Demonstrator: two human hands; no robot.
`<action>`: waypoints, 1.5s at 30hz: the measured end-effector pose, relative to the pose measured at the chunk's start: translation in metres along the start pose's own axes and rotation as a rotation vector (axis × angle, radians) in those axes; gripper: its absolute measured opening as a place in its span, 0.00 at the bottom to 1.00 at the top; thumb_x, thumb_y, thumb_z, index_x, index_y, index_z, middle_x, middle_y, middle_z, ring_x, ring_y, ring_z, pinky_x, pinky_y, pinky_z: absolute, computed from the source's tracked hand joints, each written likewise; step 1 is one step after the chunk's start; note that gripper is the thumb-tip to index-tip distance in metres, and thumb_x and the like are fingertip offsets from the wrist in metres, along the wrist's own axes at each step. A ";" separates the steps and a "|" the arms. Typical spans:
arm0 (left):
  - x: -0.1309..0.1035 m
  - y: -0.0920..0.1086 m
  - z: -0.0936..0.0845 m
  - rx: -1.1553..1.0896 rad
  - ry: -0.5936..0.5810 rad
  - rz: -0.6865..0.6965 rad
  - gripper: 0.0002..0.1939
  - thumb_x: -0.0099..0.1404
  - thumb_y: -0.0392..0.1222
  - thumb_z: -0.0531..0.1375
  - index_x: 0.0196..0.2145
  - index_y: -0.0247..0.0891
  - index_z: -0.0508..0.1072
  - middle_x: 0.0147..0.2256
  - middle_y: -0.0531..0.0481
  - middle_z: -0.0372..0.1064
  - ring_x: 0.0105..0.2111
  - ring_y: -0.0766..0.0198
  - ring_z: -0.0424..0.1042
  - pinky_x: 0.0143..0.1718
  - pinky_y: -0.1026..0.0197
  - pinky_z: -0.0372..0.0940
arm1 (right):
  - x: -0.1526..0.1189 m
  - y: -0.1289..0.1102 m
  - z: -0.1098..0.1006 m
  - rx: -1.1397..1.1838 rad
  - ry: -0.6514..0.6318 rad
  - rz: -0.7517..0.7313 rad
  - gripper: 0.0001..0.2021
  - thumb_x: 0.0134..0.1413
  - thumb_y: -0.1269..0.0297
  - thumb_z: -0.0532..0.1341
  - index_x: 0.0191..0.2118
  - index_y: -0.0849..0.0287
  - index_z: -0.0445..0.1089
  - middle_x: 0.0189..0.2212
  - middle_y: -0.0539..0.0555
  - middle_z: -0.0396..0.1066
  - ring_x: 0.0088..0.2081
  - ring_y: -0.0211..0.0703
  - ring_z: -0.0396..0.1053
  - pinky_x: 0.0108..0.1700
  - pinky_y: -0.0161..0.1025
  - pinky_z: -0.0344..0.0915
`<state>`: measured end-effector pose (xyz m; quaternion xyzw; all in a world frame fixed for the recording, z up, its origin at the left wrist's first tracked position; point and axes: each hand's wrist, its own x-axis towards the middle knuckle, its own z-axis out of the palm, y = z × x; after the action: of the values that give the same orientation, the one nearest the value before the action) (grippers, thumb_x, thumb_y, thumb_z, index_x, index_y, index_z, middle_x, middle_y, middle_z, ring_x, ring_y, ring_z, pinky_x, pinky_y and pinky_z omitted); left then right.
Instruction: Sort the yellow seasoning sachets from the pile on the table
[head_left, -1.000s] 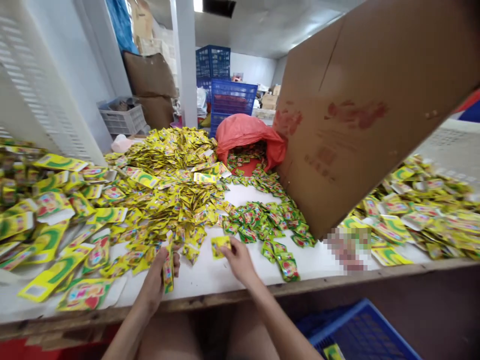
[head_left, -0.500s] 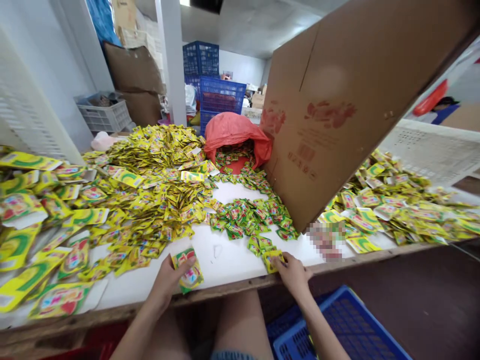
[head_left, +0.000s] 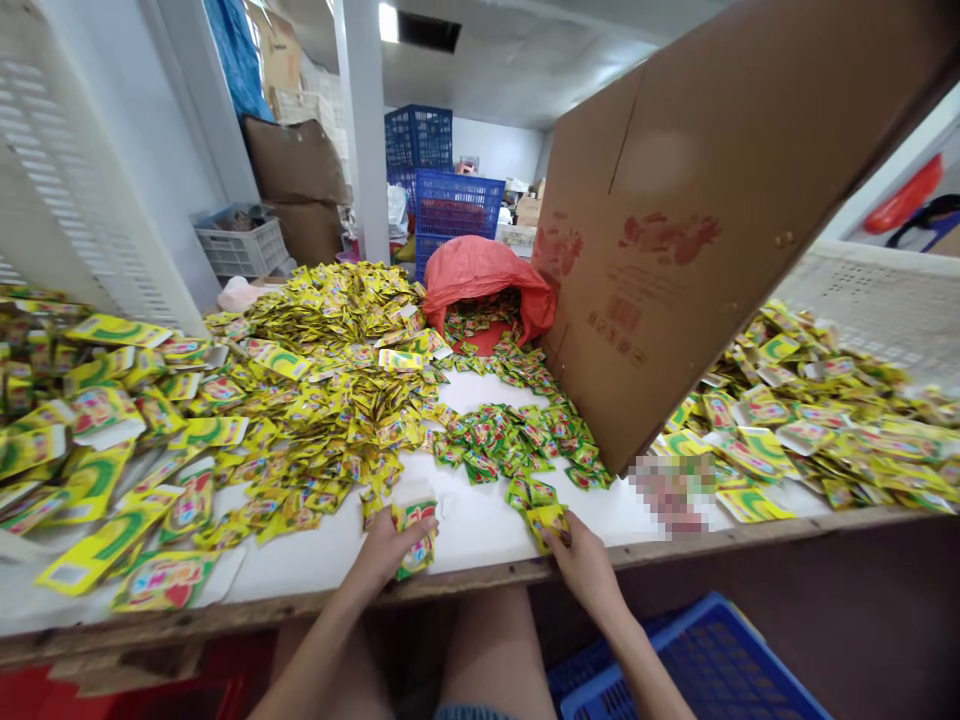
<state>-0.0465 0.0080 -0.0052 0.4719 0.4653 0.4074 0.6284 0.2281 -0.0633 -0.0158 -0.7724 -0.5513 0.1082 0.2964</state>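
My left hand [head_left: 385, 548] grips a printed packet [head_left: 417, 537], green, white and red, upright near the table's front edge, the thumb across its face. At the same edge, my right hand [head_left: 583, 555] pinches a small yellow sachet [head_left: 548, 522]. Just behind that sachet lie a few green-yellow sachets [head_left: 527, 490]. Farther back spreads a pile of small green sachets [head_left: 502, 435], trailing out of a red sack [head_left: 480, 275] whose mouth faces me. A big heap of yellow sachets [head_left: 330, 390] covers the table left of it.
A large cardboard sheet [head_left: 645, 260] leans tall at the right, beside more yellow packets [head_left: 817, 420]. Larger flat packets [head_left: 165, 580] lie at front left. Below the wooden edge [head_left: 495, 572] sits a blue crate [head_left: 720, 660]. A pixelated patch covers something at right.
The view has shifted, so the scene sits farther right and lower. My left hand with the packet has come closer to my right hand, which still pinches the yellow sachet.
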 end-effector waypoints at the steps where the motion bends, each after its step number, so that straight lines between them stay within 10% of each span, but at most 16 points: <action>1: 0.001 0.000 0.001 0.013 -0.016 -0.001 0.18 0.46 0.46 0.66 0.32 0.31 0.72 0.28 0.45 0.75 0.27 0.59 0.73 0.30 0.60 0.66 | 0.002 -0.004 -0.003 0.070 -0.025 -0.013 0.11 0.49 0.57 0.54 0.33 0.60 0.65 0.27 0.57 0.70 0.32 0.50 0.68 0.33 0.40 0.62; 8: 0.003 0.002 0.012 0.008 -0.202 0.038 0.16 0.44 0.45 0.67 0.29 0.31 0.72 0.25 0.47 0.73 0.26 0.61 0.70 0.28 0.63 0.63 | 0.025 -0.096 -0.011 0.793 -0.267 -0.122 0.14 0.47 0.53 0.59 0.34 0.60 0.64 0.28 0.51 0.68 0.28 0.40 0.66 0.30 0.35 0.64; 13: 0.002 -0.001 0.016 -0.099 -0.240 -0.017 0.17 0.41 0.42 0.68 0.29 0.31 0.72 0.22 0.52 0.69 0.21 0.67 0.67 0.25 0.64 0.62 | 0.037 -0.144 0.010 0.578 -0.372 -0.418 0.09 0.49 0.60 0.57 0.35 0.59 0.65 0.32 0.54 0.68 0.35 0.45 0.66 0.38 0.40 0.64; 20: 0.001 0.005 0.017 -0.132 -0.232 -0.026 0.15 0.40 0.41 0.68 0.26 0.32 0.71 0.20 0.52 0.68 0.21 0.63 0.68 0.25 0.62 0.62 | 0.039 -0.155 0.010 -0.004 -0.396 -0.683 0.07 0.45 0.76 0.54 0.31 0.59 0.65 0.36 0.56 0.64 0.40 0.46 0.62 0.43 0.39 0.60; 27: 0.002 0.000 0.014 -0.250 -0.229 0.100 0.15 0.45 0.40 0.66 0.32 0.33 0.69 0.25 0.49 0.70 0.25 0.62 0.70 0.31 0.59 0.64 | 0.036 -0.162 0.024 0.186 -0.457 -0.656 0.14 0.48 0.75 0.54 0.42 0.58 0.62 0.36 0.53 0.65 0.37 0.41 0.64 0.40 0.36 0.60; 33: 0.003 -0.008 0.009 -0.173 -0.152 0.128 0.19 0.45 0.40 0.67 0.35 0.32 0.70 0.29 0.51 0.68 0.28 0.65 0.66 0.31 0.63 0.61 | 0.031 -0.150 0.029 0.126 -0.243 -0.686 0.04 0.52 0.66 0.57 0.31 0.57 0.69 0.40 0.55 0.63 0.45 0.48 0.59 0.46 0.44 0.55; 45: 0.003 -0.008 0.005 -0.074 -0.174 0.180 0.16 0.46 0.41 0.65 0.32 0.31 0.71 0.28 0.51 0.68 0.30 0.63 0.65 0.33 0.64 0.59 | 0.040 -0.157 0.035 0.061 -0.274 -0.691 0.03 0.51 0.65 0.59 0.33 0.56 0.67 0.35 0.51 0.68 0.40 0.44 0.62 0.41 0.40 0.51</action>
<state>-0.0399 0.0078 -0.0127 0.5217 0.3494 0.4365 0.6444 0.1016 0.0190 0.0532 -0.5100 -0.8105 0.1206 0.2615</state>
